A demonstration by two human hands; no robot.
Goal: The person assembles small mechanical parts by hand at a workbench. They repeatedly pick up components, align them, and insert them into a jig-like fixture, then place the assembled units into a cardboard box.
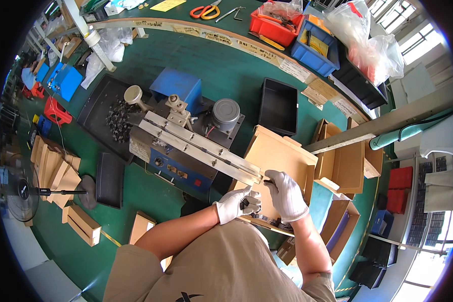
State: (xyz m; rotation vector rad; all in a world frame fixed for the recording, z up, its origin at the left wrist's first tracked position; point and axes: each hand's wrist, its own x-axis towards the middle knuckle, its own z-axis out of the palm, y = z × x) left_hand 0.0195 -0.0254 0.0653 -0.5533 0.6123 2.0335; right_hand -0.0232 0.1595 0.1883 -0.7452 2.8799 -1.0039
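Gloved left hand (235, 203) pinches small dark components (245, 205) over the cardboard tray (279, 156); right hand (286, 194) closes on one at the metal feed rail (206, 148). They seem light, stiff, tiny: fingertip grip suits best.

Both forearms come up from the lower edge, bare from the short tan sleeves to the wrists, and both hands wear white gloves. The left forearm runs up and to the right, elbow bent; the left hand (235, 203) is curled, its fingers folded round something small and dark, knuckles turned toward the right. The right forearm rises almost straight, slightly leaning left. The right hand (287, 194) sits a little higher than the left, palm down, fingers bunched and pointing up-left, thumb and forefinger pinched at their tips. The two hands are just beside each other, nearly touching.
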